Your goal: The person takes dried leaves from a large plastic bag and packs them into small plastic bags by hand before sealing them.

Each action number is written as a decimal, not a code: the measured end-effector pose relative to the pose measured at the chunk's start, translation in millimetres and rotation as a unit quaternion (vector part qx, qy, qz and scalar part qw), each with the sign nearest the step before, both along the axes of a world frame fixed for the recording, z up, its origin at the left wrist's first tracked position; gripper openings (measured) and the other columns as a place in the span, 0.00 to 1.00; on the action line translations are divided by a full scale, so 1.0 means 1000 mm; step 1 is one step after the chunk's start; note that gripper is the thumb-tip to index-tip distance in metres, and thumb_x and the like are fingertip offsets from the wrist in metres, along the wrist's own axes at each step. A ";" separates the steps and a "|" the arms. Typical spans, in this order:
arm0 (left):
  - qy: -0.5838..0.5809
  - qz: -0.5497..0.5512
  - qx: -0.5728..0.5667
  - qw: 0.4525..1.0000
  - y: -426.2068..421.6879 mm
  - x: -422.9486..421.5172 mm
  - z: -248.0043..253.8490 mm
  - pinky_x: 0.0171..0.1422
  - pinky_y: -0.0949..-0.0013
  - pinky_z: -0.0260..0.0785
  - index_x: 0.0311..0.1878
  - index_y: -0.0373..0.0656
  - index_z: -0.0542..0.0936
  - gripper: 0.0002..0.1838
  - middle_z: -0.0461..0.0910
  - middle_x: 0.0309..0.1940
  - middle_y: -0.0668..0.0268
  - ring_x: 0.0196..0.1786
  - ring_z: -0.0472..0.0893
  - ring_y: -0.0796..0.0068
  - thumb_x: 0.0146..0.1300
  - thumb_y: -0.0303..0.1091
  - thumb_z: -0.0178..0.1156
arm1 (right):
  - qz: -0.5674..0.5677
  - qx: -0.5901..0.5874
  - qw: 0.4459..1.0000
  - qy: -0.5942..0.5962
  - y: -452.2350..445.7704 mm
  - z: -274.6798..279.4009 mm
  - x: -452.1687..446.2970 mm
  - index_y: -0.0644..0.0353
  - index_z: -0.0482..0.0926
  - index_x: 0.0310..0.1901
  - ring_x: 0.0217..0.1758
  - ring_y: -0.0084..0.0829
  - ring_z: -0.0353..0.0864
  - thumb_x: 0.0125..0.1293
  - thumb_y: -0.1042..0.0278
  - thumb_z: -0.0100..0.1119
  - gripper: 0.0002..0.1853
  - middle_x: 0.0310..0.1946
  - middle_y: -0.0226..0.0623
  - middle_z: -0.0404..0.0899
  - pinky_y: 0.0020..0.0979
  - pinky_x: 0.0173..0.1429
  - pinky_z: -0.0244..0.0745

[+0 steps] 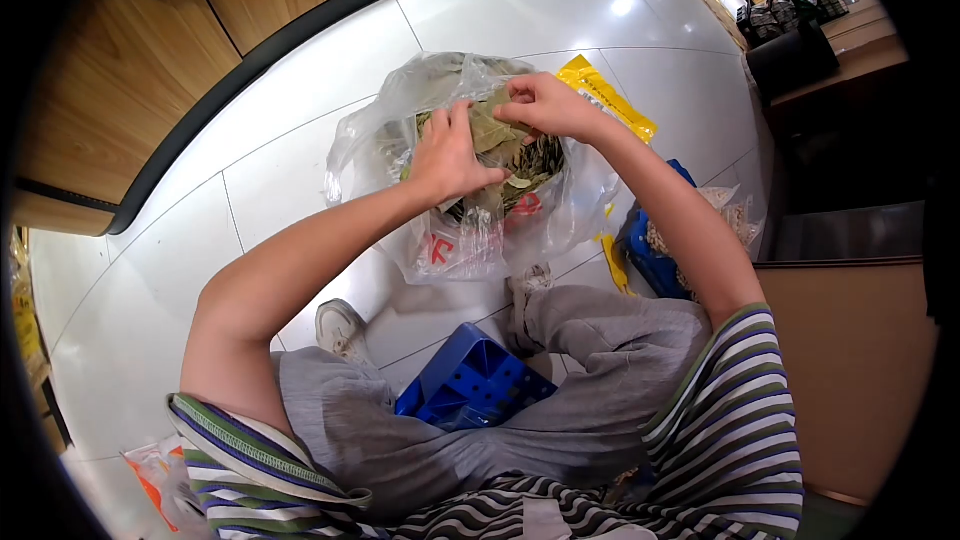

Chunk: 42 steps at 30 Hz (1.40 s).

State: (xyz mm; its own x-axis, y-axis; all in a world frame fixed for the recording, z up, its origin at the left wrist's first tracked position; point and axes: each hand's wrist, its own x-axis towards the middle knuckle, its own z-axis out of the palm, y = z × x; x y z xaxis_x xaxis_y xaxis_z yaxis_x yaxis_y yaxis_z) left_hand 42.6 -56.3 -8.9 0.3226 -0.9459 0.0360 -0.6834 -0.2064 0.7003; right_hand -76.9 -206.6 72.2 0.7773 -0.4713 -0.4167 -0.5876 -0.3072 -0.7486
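A large clear plastic bag (pixel 365 155) with red print lies open on the floor in front of me, filled with dried green-brown leaves (pixel 545 162). Over the left side of the opening is my left hand (pixel 455 155), fingers spread apart and touching the leaves. My right hand (pixel 545 107) is at the upper right of the opening, its fingers closed on a few broad dried leaves (pixel 490 130). Some fingertips of both hands are partly hidden among the leaves.
A yellow packet (pixel 605 95) lies behind the bag. Blue baskets stand between my legs (pixel 470 375) and at the right (pixel 650 250), the latter beside bagged pale goods (pixel 735 210). Wooden cabinets (pixel 130 70) line the upper left; a brown box (pixel 850 370) is at the right.
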 end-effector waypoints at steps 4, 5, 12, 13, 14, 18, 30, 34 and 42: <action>0.003 0.000 0.006 1.000 0.001 0.000 0.002 0.71 0.53 0.66 0.72 0.42 0.57 0.58 0.65 0.63 0.46 0.68 0.67 0.45 0.40 0.52 0.79 | -0.042 0.005 0.999 -0.021 0.006 0.001 0.001 0.62 0.78 0.36 0.27 0.16 0.76 0.67 0.63 0.64 0.10 0.25 0.26 0.76 0.26 0.30 0.83; 0.002 0.000 0.006 1.000 0.001 0.000 0.004 0.71 0.52 0.66 0.72 0.42 0.57 0.58 0.65 0.63 0.46 0.68 0.67 0.45 0.40 0.52 0.79 | -0.041 -0.001 0.999 -0.020 0.005 -0.002 0.001 0.62 0.78 0.36 0.27 0.16 0.76 0.67 0.64 0.64 0.10 0.26 0.26 0.77 0.25 0.30 0.82; -0.021 -0.001 -0.020 1.000 0.003 -0.001 0.002 0.69 0.52 0.66 0.72 0.40 0.57 0.59 0.66 0.61 0.46 0.66 0.68 0.44 0.40 0.53 0.80 | 0.035 -0.105 0.993 -0.031 0.004 -0.007 -0.002 0.64 0.79 0.35 0.28 0.17 0.79 0.63 0.68 0.66 0.09 0.25 0.27 0.80 0.23 0.29 0.78; -0.026 -0.001 -0.025 0.999 0.004 -0.002 0.001 0.69 0.51 0.67 0.72 0.40 0.57 0.59 0.66 0.60 0.46 0.66 0.68 0.44 0.40 0.53 0.80 | 0.007 -0.074 0.996 -0.045 0.007 -0.008 -0.003 0.65 0.79 0.35 0.28 0.17 0.79 0.63 0.69 0.66 0.08 0.25 0.28 0.80 0.23 0.30 0.77; -0.032 -0.002 -0.028 0.999 0.005 -0.002 0.001 0.69 0.51 0.67 0.72 0.40 0.57 0.59 0.67 0.60 0.46 0.65 0.69 0.44 0.40 0.53 0.80 | -0.021 -0.043 0.997 -0.059 0.012 -0.010 -0.004 0.65 0.80 0.36 0.28 0.17 0.80 0.62 0.69 0.66 0.08 0.24 0.28 0.81 0.23 0.31 0.76; -0.049 -0.010 -0.044 0.998 0.007 -0.003 0.002 0.68 0.52 0.67 0.71 0.39 0.59 0.57 0.68 0.58 0.47 0.64 0.70 0.45 0.41 0.52 0.79 | 0.070 -0.162 0.984 -0.038 0.020 -0.012 -0.005 0.67 0.82 0.36 0.29 0.18 0.80 0.59 0.69 0.68 0.10 0.26 0.32 0.84 0.24 0.35 0.75; -0.059 -0.046 -0.126 0.989 0.021 -0.006 0.016 0.68 0.53 0.65 0.69 0.37 0.63 0.54 0.69 0.59 0.48 0.63 0.70 0.47 0.41 0.50 0.79 | 0.034 -0.214 0.973 -0.079 0.052 -0.008 -0.010 0.67 0.83 0.33 0.25 0.19 0.78 0.54 0.71 0.69 0.09 0.20 0.33 0.82 0.27 0.33 0.74; -0.076 -0.041 -0.101 0.991 0.029 -0.005 0.017 0.66 0.52 0.65 0.69 0.39 0.63 0.54 0.70 0.57 0.50 0.61 0.71 0.48 0.41 0.50 0.79 | 0.089 -0.234 0.968 -0.022 0.048 0.006 -0.011 0.67 0.84 0.33 0.22 0.23 0.76 0.54 0.70 0.68 0.09 0.19 0.36 0.81 0.29 0.31 0.73; -0.112 -0.052 -0.156 0.980 0.037 -0.005 0.031 0.58 0.52 0.67 0.67 0.40 0.65 0.54 0.70 0.53 0.52 0.57 0.73 0.51 0.38 0.54 0.79 | 0.095 -0.226 0.969 -0.030 0.056 0.015 -0.009 0.68 0.84 0.35 0.24 0.24 0.76 0.54 0.69 0.68 0.11 0.20 0.35 0.80 0.29 0.33 0.73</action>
State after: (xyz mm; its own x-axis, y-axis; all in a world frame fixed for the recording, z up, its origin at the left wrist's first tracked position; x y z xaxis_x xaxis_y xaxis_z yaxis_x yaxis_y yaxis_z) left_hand 37.4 -19.2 21.7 0.1758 -0.9048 0.3879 -0.8335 0.0728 0.5476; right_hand -85.8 -150.2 87.1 0.8847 -0.4408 -0.1516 -0.4472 -0.7108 -0.5429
